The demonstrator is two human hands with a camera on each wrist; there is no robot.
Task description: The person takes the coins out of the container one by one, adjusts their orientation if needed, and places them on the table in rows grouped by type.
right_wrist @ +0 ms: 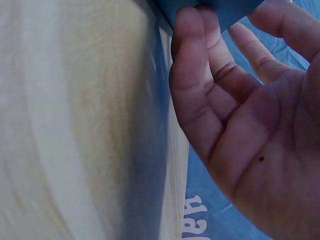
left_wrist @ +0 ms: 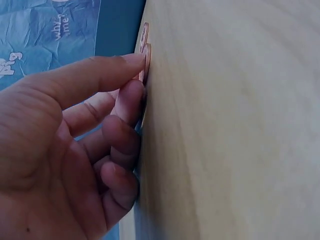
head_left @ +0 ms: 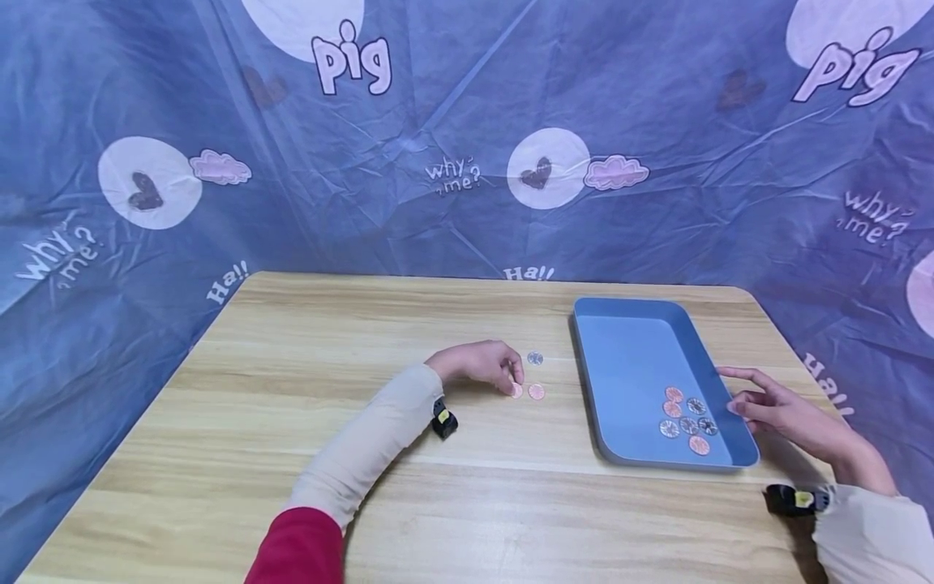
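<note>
My left hand (head_left: pixel 480 362) is low over the table, left of the tray. Its thumb and forefinger pinch a copper-coloured coin (left_wrist: pixel 147 62) at the table surface. Just beyond that coin lies a second copper coin (head_left: pixel 536 392), with a silver coin (head_left: pixel 535 358) farther back. My right hand (head_left: pixel 784 414) grips the right wall of a blue tray (head_left: pixel 635 357), its thumb over the rim and curled fingers against the outside. Several copper and silver coins (head_left: pixel 689 426) lie in the tray's near right part. In the right wrist view the fingertips (right_wrist: pixel 187 25) touch the tray's underside or outer wall.
A light wood table (head_left: pixel 241 389) bears the tray and coins. Behind and beside it hangs a blue printed cloth (head_left: pixel 409 211). Black wrist cameras sit on both sleeves, the right one (head_left: pixel 795 500) close to the table's right side.
</note>
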